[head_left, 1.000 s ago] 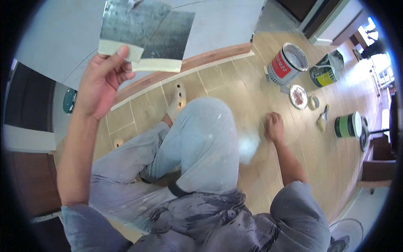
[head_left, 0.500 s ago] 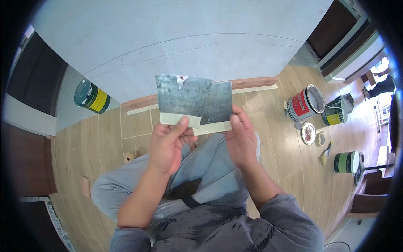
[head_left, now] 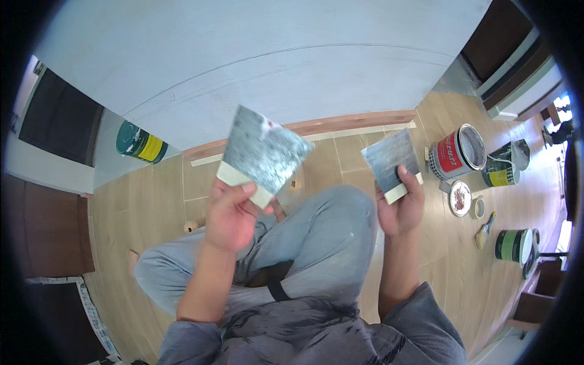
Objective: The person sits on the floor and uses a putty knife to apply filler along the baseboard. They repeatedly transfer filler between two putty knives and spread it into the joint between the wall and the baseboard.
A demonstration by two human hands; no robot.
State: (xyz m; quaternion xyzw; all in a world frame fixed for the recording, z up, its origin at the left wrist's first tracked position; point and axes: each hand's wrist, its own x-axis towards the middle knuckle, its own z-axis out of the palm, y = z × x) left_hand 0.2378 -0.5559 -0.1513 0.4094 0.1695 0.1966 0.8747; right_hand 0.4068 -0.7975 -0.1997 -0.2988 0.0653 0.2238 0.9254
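Observation:
My left hand grips a wide metal putty spreader by its cream-coloured edge, thumb on top. The grey, mottled blade tilts up and to the right, with a small pale smear near its far edge. Well apart on the right, my right hand is closed on a smaller metal putty spreader, also with a cream grip edge. Its thumb presses on the blade face. The fingers behind both spreaders are mostly hidden. Both tools are held in the air, over and beside my crossed legs.
A pale wall with a reddish-brown strip along its foot stands in front. At left is a green-and-yellow can. On the right stand a red-and-white can, a lid, a tape roll, a brush and another can.
The two spreaders, overlapping earlier, are now apart. My right hand has moved right and tilted its spreader; the left one has turned clockwise.

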